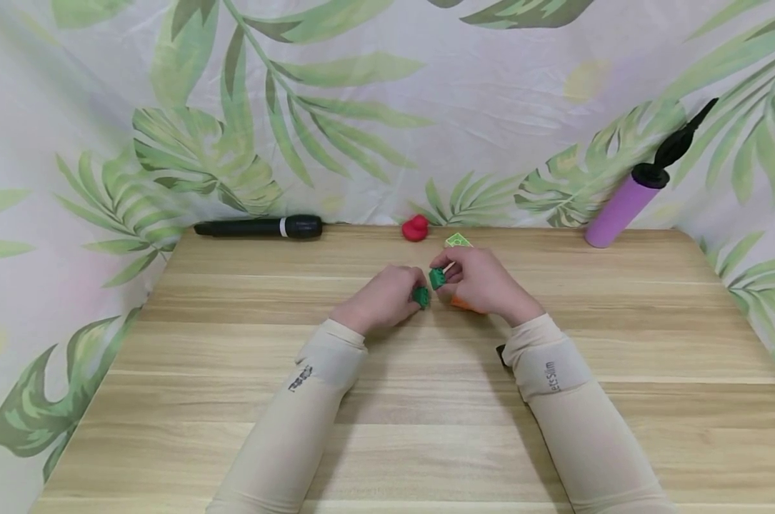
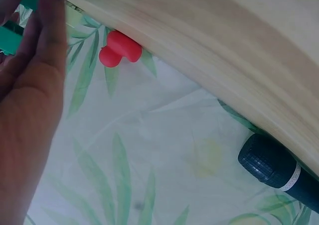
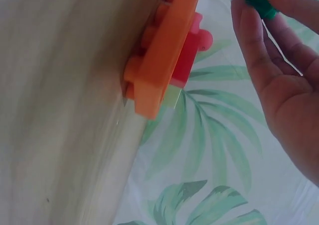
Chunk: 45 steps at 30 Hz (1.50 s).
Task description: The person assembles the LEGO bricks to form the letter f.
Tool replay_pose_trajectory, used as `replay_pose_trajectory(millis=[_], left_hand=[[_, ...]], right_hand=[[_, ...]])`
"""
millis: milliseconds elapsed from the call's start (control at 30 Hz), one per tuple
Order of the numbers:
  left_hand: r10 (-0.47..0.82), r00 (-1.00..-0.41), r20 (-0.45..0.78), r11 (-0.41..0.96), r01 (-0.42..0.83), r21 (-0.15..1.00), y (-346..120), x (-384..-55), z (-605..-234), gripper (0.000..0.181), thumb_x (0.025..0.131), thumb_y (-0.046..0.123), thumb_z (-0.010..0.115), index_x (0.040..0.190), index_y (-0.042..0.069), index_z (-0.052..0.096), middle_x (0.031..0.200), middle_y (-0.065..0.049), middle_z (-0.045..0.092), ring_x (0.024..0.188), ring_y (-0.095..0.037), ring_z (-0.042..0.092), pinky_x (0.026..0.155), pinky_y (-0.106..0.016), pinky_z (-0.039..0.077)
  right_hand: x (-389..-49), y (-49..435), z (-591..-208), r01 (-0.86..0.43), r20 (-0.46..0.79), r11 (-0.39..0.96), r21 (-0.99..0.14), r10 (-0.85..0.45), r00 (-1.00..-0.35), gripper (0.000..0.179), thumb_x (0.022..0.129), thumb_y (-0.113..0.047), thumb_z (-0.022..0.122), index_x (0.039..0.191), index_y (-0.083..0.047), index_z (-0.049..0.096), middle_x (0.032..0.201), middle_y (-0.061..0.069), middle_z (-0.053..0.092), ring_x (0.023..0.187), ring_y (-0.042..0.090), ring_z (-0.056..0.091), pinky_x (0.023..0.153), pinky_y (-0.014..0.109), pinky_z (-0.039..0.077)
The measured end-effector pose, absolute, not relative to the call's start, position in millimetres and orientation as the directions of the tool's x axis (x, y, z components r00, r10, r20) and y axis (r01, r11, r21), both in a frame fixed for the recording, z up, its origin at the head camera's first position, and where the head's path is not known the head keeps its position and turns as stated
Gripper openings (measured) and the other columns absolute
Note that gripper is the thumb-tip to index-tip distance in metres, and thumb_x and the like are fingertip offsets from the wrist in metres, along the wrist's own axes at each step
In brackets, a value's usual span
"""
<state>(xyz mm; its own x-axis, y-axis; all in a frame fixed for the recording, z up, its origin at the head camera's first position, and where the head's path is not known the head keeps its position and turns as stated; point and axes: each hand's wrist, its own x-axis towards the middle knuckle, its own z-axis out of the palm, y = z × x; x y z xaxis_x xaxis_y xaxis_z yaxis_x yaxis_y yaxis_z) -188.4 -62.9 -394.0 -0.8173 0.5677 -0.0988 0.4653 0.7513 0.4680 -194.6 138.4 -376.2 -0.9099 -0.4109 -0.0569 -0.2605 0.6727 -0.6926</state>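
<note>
Near the middle of the table, my left hand (image 1: 387, 296) pinches a small green toy brick (image 1: 421, 297) between thumb and fingers. Just to its right, slightly higher, another green toy brick (image 1: 437, 278) is pinched by my right hand (image 1: 483, 282). The two bricks are close, with a narrow gap between them in the head view. Beneath the right hand an orange toy brick (image 1: 467, 305) is partly hidden. In the right wrist view its studs show on the orange brick (image 3: 167, 60), and a red brick (image 3: 187, 60) stands behind it.
A red rubber duck (image 1: 416, 228) and a light green patterned piece (image 1: 458, 240) stand at the back edge. A black microphone-like object (image 1: 265, 227) lies back left. A purple hand pump (image 1: 623, 210) leans back right. A black object (image 1: 504, 355) shows beside the right sleeve.
</note>
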Motion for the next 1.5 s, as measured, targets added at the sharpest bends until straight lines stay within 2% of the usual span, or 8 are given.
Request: replay_pose_trajectory(millis=[133, 300, 500, 767, 1133, 1500], left_hand=[[0.532, -0.843, -0.084, 0.777, 0.446, 0.444, -63, -189, -396, 0.019, 0.095, 0.009, 0.077, 0.112, 0.002, 0.071, 0.105, -0.01, 0.072, 0.101, -0.024, 0.066, 0.096, -0.039, 0.056], [0.499, -0.862, -0.089, 0.803, 0.421, 0.422, -64, -188, -397, 0.016, 0.095, 0.01, 0.078, 0.108, 0.003, 0.072, 0.102, -0.009, 0.069, 0.097, -0.024, 0.065, 0.093, -0.039, 0.056], [0.497, -0.863, -0.086, 0.812, 0.428, 0.396, -64, -187, -395, 0.01, 0.095, 0.013, 0.077, 0.1, 0.006, 0.072, 0.094, -0.007, 0.066, 0.088, -0.022, 0.06, 0.084, -0.038, 0.054], [0.489, -0.869, -0.077, 0.818, 0.426, 0.386, -66, -186, -396, 0.01, 0.093, 0.015, 0.076, 0.089, 0.008, 0.071, 0.088, -0.006, 0.064, 0.083, -0.022, 0.058, 0.079, -0.038, 0.054], [0.487, -0.866, -0.115, 0.824, 0.412, 0.389, -64, -188, -395, 0.009, 0.092, 0.014, 0.078, 0.09, 0.007, 0.072, 0.085, -0.005, 0.065, 0.079, -0.02, 0.057, 0.075, -0.037, 0.052], [0.504, -0.858, -0.094, 0.808, 0.431, 0.401, -65, -188, -394, 0.015, 0.092, 0.015, 0.078, 0.082, 0.008, 0.069, 0.077, -0.002, 0.058, 0.076, -0.019, 0.053, 0.072, -0.034, 0.048]], right_hand=[[-193, 134, -377, -0.306, -0.039, 0.674, -0.673, -0.446, -0.894, 0.037, 0.085, -0.002, 0.082, 0.121, -0.005, 0.075, 0.099, 0.007, 0.078, 0.093, 0.02, 0.073, 0.086, 0.039, 0.06], [-191, 129, -381, -0.311, -0.023, 0.68, -0.664, -0.434, -0.901, 0.032, 0.084, -0.002, 0.082, 0.115, -0.005, 0.076, 0.095, 0.007, 0.077, 0.089, 0.019, 0.071, 0.083, 0.037, 0.059], [-189, 124, -381, -0.323, -0.009, 0.697, -0.641, -0.427, -0.904, 0.026, 0.084, -0.005, 0.082, 0.11, -0.006, 0.077, 0.093, 0.006, 0.075, 0.087, 0.019, 0.068, 0.081, 0.036, 0.056], [-187, 119, -381, -0.357, -0.004, 0.713, -0.603, -0.45, -0.893, 0.026, 0.084, -0.008, 0.084, 0.109, -0.006, 0.078, 0.092, 0.005, 0.075, 0.086, 0.017, 0.068, 0.08, 0.035, 0.057], [-186, 118, -384, -0.378, -0.026, 0.733, -0.566, -0.473, -0.88, 0.024, 0.086, -0.011, 0.084, 0.109, -0.006, 0.078, 0.093, 0.005, 0.076, 0.087, 0.017, 0.069, 0.082, 0.037, 0.057], [-185, 112, -386, -0.39, -0.023, 0.765, -0.512, -0.466, -0.884, 0.024, 0.086, -0.009, 0.084, 0.11, -0.005, 0.08, 0.098, 0.008, 0.076, 0.089, 0.02, 0.069, 0.083, 0.037, 0.056]])
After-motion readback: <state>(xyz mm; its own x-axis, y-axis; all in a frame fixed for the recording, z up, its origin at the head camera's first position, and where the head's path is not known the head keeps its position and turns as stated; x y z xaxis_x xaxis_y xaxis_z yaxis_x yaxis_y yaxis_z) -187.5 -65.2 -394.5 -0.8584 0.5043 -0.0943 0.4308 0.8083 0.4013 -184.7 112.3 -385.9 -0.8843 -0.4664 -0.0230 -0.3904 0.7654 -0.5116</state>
